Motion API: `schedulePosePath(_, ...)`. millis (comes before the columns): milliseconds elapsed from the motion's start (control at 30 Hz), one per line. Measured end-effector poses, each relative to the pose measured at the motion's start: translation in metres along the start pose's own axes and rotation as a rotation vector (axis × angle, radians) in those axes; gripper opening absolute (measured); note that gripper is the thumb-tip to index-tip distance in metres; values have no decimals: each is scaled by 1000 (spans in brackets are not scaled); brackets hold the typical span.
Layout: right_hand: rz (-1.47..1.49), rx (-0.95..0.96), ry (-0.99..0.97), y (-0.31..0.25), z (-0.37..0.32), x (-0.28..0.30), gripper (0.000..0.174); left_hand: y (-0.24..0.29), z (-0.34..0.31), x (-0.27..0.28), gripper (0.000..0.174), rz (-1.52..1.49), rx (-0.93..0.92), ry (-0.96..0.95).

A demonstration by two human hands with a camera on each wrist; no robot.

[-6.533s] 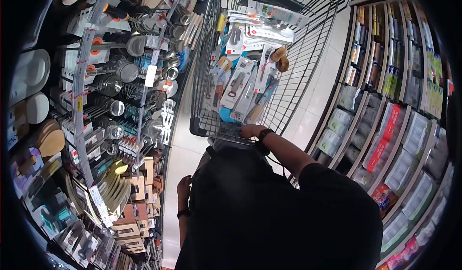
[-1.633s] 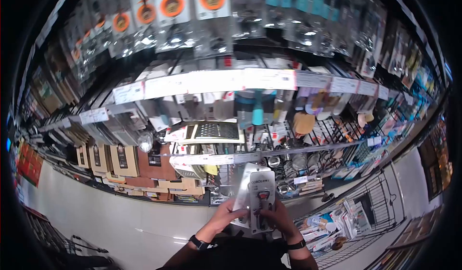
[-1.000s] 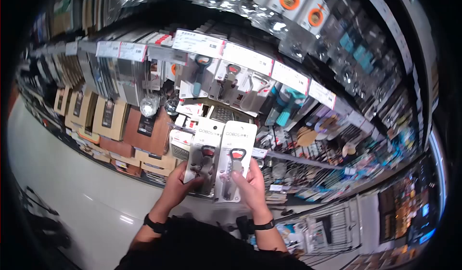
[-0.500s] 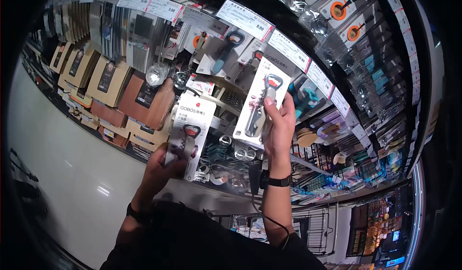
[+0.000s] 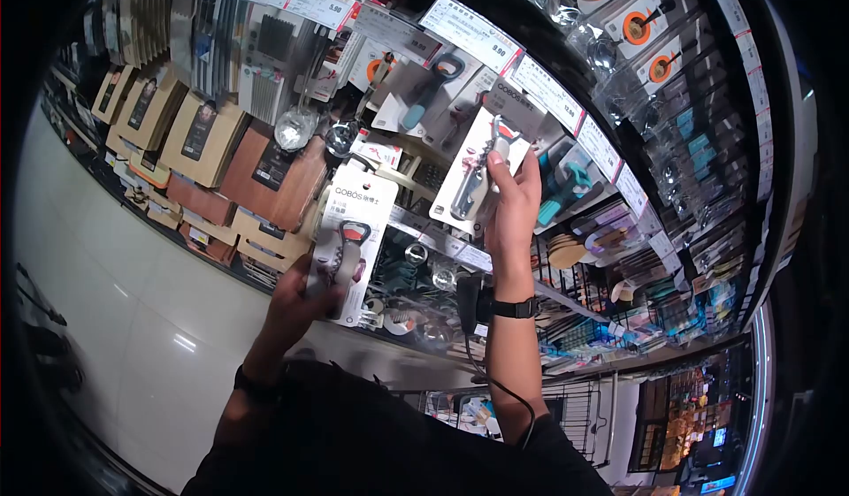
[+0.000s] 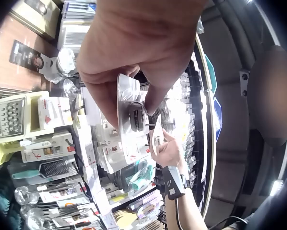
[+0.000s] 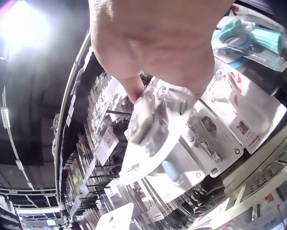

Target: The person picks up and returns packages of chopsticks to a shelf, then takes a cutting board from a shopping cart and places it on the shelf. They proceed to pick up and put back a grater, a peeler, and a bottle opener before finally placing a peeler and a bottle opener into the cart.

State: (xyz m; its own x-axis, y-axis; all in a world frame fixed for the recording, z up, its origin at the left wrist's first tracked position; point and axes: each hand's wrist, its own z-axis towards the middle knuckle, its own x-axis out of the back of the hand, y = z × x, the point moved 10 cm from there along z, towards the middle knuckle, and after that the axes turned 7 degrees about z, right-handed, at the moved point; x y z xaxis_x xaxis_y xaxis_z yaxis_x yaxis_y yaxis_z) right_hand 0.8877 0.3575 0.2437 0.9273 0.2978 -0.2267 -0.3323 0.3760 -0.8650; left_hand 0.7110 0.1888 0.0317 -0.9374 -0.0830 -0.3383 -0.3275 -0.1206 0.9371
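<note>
In the head view my left hand (image 5: 298, 294) pinches a white carded bottle opener pack (image 5: 363, 204) by its lower left edge, thumb across the clear blister. Further right and higher, my right hand (image 5: 516, 206) grips a second such pack (image 5: 456, 194), tilted, in front of the hanging packs below the price tags. The left wrist view shows the left hand (image 6: 138, 48) gripping its pack (image 6: 129, 139) seen edge-on. From the right wrist, the right hand (image 7: 158, 48) holds its pack (image 7: 155, 139) close to similar hanging opener packs (image 7: 210, 143).
Wooden cutting boards (image 5: 202, 138) hang at the left. A blue-handled opener (image 5: 433, 91) and teal tools (image 5: 566, 186) flank the right hand's pack. Graters and utensils fill the lower rows. A wire cart (image 5: 575, 416) stands lower right, and pale floor (image 5: 133, 293) lies lower left.
Since the side-by-side hold a second ago, the hands have moved apart, the right one with its pack going up and right to the rack. Over the last half second both packs shift only slightly.
</note>
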Motion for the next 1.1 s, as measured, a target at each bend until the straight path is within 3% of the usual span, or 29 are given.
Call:
schedulePosePath(167, 92, -73, -17, 11, 15, 0, 31, -1, 5, -4, 44, 39, -29, -15)
schedulePosePath(233, 48, -96, 21, 26, 25, 9, 29, -3, 3, -6, 42, 46, 41, -10)
schedulePosePath(300, -163, -54, 93, 38, 36, 23, 27, -5, 3, -6, 42, 66, 38, -6)
schedulePosePath(333, -392, -171, 145, 50, 39, 37, 37, -5, 3, -7, 42, 82, 31, -3)
schedulePosePath(367, -390, -174, 151, 53, 36, 41, 37, -4, 3, -9, 42, 86, 36, -6)
schedulePosePath(433, -481, 189, 130, 24, 26, 37, 44, 3, 3, -9, 39, -6, 36, 36)
schedulePosePath(500, -506, 308, 84, 12, -7, 29, 49, 4, 2, -4, 38, 3, 36, 41)
schedulePosePath(533, -464, 207, -8, 16, -31, 9, 50, 5, 1, -3, 37, 14, 35, 42)
schedulePosePath(633, -298, -358, -422, 81, -118, -41, 57, 11, 2, -5, 38, -25, 2, 82)
schedulePosePath(667, 27, -473, -487, 99, -144, -59, 54, 9, 2, -6, 38, -24, 4, 82)
schedulePosePath(700, -27, -486, -526, 112, -158, -63, 52, 9, 3, -8, 40, 76, -2, 66)
schedulePosePath(767, 127, -615, -413, 121, -168, -55, 50, 10, 4, -9, 41, 176, -6, 47)
schedulePosePath(833, 171, -597, -367, 116, -161, -46, 48, 30, 4, -24, 48, 442, -190, -48)
schedulePosePath(933, 83, -431, -230, 87, -133, -16, 43, 33, 2, -29, 52, 458, -252, -30)
schedulePosePath(1033, 43, -208, -64, 41, -78, 9, 44, 30, 5, -29, 53, 339, -168, -18)
schedulePosePath(1100, 7, -185, -105, 18, -49, 13, 39, 28, 5, -29, 48, 351, -100, -28)
